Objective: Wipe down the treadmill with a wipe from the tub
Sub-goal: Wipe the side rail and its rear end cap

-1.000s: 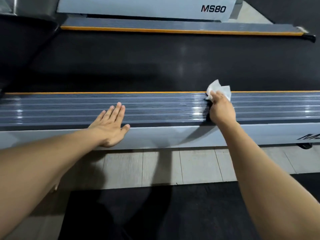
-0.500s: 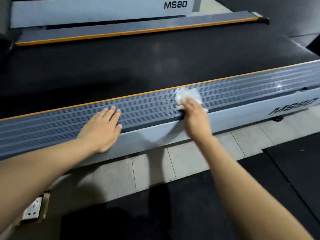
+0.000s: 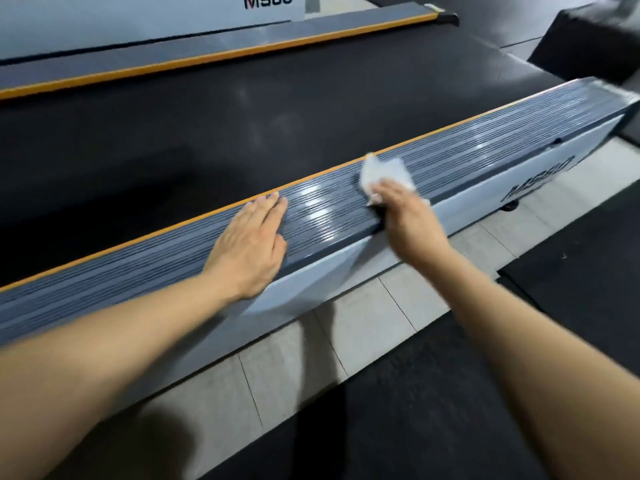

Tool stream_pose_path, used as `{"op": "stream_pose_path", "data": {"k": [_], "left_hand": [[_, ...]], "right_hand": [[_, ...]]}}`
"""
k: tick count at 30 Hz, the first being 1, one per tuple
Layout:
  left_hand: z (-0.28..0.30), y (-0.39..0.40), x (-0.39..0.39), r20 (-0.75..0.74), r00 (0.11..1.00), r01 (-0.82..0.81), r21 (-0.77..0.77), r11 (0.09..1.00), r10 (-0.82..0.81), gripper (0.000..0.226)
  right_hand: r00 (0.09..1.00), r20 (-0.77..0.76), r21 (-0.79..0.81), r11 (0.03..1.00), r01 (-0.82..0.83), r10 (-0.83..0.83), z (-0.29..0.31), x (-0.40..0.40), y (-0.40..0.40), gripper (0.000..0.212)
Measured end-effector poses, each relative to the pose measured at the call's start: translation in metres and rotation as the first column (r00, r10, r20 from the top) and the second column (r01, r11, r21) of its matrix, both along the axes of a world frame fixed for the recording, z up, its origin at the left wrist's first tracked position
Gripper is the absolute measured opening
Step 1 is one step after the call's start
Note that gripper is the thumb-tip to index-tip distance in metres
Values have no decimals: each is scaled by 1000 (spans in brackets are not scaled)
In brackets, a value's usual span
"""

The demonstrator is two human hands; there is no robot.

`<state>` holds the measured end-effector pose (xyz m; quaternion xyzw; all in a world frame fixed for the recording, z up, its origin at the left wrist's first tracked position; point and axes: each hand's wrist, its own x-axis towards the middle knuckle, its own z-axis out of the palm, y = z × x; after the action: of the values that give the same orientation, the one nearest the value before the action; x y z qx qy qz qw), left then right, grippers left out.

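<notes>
The treadmill's near side rail point(image 3: 485, 147) is grey, ribbed and edged in orange, running diagonally from lower left to upper right beside the black belt point(image 3: 242, 126). My right hand point(image 3: 405, 216) holds a crumpled white wipe point(image 3: 384, 173) against the top of this rail, the wipe sticking out beyond my fingers. My left hand point(image 3: 252, 247) lies flat on the rail a short way to the left, fingers straight and together. The tub is out of view.
The treadmill's far rail point(image 3: 207, 60) and a second light-grey machine marked MS80 point(image 3: 266, 1) lie beyond the belt. Pale floor tiles point(image 3: 363, 317) and black rubber mats point(image 3: 433, 410) run under my arms. A dark block point(image 3: 588, 39) sits at the top right.
My view has swung right, so the rail now slants more steeply. My right hand has kept the wipe on the rail and my left hand now rests closer to it.
</notes>
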<state>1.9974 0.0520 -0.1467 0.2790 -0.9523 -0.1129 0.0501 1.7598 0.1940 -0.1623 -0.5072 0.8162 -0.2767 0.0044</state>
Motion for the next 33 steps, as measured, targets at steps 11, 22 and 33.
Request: {"op": "stream_pose_path", "data": {"k": [11, 22, 33], "left_hand": [[-20, 0, 7, -86, 985, -153, -59, 986, 148, 74], [-17, 5, 2, -76, 985, -162, -65, 985, 157, 72], [-22, -2, 7, -37, 997, -74, -83, 994, 71, 67]], "right_hand": [[904, 120, 115, 898, -424, 412, 13, 86, -70, 54], [988, 57, 105, 983, -150, 144, 21, 33, -75, 45], [985, -44, 216, 961, 175, -170, 26, -51, -5, 44]]}}
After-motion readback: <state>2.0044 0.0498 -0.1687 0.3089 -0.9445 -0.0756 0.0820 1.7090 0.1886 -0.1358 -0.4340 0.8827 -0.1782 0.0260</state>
